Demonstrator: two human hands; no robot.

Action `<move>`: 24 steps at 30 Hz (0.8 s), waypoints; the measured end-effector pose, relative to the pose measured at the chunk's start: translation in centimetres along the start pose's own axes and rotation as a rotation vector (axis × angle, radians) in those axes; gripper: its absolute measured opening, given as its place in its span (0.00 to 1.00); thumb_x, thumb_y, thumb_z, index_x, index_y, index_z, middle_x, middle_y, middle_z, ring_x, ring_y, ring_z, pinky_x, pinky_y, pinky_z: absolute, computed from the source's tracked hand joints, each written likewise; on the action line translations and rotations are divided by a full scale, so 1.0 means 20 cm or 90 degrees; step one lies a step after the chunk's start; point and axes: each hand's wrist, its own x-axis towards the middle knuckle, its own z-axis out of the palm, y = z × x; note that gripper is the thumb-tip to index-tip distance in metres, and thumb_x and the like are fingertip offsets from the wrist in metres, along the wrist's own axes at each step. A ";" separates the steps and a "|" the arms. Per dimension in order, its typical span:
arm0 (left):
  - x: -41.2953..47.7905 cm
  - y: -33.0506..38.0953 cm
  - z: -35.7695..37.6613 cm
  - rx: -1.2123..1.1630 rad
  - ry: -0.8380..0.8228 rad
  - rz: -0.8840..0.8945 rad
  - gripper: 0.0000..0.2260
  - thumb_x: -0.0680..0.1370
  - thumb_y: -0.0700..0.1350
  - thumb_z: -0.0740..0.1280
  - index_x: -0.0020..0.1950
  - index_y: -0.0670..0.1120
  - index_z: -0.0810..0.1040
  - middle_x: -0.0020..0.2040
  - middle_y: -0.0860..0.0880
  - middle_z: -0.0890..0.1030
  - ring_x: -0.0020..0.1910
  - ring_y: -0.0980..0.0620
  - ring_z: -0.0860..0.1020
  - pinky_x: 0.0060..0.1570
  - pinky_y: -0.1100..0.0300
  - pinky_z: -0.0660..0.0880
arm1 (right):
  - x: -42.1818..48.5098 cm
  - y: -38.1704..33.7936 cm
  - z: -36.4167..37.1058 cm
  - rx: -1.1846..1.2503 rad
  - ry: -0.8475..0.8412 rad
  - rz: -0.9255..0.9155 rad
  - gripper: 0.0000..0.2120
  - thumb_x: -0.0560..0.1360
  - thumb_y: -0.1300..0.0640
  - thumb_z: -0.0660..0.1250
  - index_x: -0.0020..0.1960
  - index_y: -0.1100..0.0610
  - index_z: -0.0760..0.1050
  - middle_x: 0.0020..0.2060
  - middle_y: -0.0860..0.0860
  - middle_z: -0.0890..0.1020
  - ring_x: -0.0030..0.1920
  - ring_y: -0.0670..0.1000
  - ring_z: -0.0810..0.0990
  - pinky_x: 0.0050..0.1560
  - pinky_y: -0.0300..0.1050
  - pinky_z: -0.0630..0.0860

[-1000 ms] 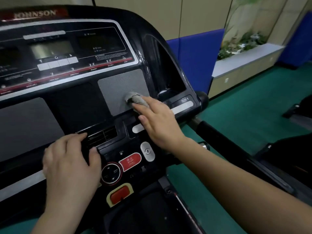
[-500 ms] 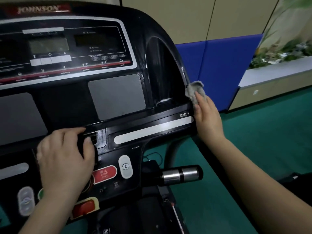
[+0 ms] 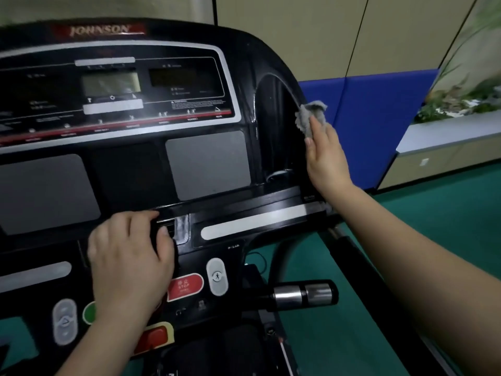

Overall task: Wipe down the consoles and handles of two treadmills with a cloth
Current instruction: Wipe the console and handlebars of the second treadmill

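Observation:
A black treadmill console with grey panels and a display fills the left and middle of the view. My right hand presses a small grey cloth against the console's curved right rim, beside the recessed side pocket. My left hand rests on the console's lower ledge, fingers curled over the vent slot, above the red stop button. A short handle with a chrome grip sticks out to the right below the console. A black side handrail runs under my right forearm.
Green floor lies to the right of the treadmill. Blue wall padding and a planter ledge with plants stand behind. A red safety key tab sits low on the console.
My right hand carried the cloth from the grey panel to the console's right rim, then slid it upward along that rim. My left hand stayed on the ledge.

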 end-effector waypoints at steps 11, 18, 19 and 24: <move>0.01 -0.02 0.00 0.013 -0.031 0.023 0.14 0.74 0.49 0.60 0.56 0.45 0.76 0.50 0.47 0.74 0.53 0.45 0.70 0.62 0.47 0.64 | 0.63 -0.37 0.10 -0.057 0.028 -0.081 0.22 0.81 0.52 0.51 0.74 0.53 0.62 0.66 0.59 0.71 0.64 0.60 0.70 0.61 0.54 0.68; 0.01 -0.02 0.00 0.007 -0.039 0.035 0.14 0.75 0.50 0.59 0.56 0.45 0.76 0.50 0.47 0.74 0.53 0.46 0.71 0.63 0.47 0.63 | 0.87 -0.59 0.13 -0.047 -0.073 -0.182 0.21 0.81 0.52 0.53 0.73 0.49 0.65 0.67 0.57 0.72 0.67 0.58 0.69 0.67 0.49 0.65; 0.01 -0.02 0.00 0.006 -0.040 0.035 0.14 0.75 0.50 0.59 0.56 0.45 0.76 0.50 0.47 0.74 0.53 0.46 0.71 0.63 0.47 0.63 | 0.87 -0.60 0.13 -0.049 -0.086 -0.201 0.21 0.81 0.52 0.53 0.73 0.49 0.65 0.66 0.58 0.73 0.66 0.59 0.70 0.65 0.50 0.66; 0.01 -0.03 0.00 0.001 -0.039 0.036 0.14 0.75 0.50 0.59 0.56 0.45 0.76 0.50 0.48 0.74 0.53 0.45 0.71 0.64 0.47 0.64 | 0.72 -0.57 0.14 -0.028 -0.078 -0.259 0.21 0.80 0.52 0.54 0.71 0.54 0.69 0.67 0.59 0.72 0.68 0.60 0.69 0.68 0.49 0.64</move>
